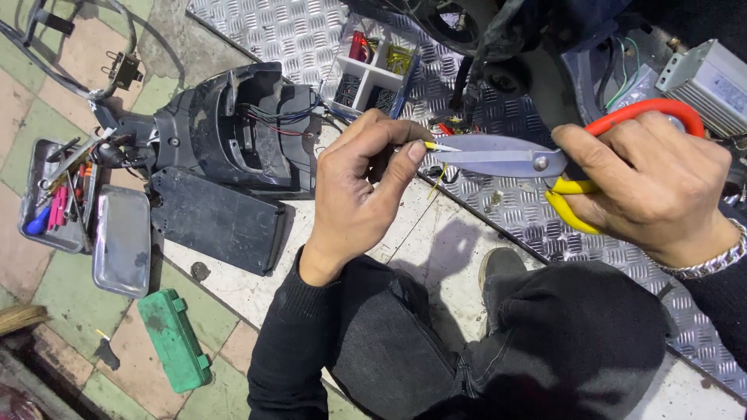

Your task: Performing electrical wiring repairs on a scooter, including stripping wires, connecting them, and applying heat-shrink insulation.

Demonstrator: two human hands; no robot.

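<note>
My left hand (359, 187) pinches a thin yellow wire (440, 147) between thumb and forefinger. My right hand (638, 183) grips a pair of scissors (506, 158) with red and yellow handles; the steel blades point left and their tip meets the wire's end right at my left fingertips. A silver bracelet sits on my right wrist. Both hands hover above my knees, which are in dark trousers.
A black plastic scooter panel (226, 132) with loose wires lies at the left, a flat black cover (218, 222) beside it. A white compartment box (366, 74) of small parts stands on the checker plate (296, 31). A metal tool tray (58, 198) and green case (175, 338) are on the floor.
</note>
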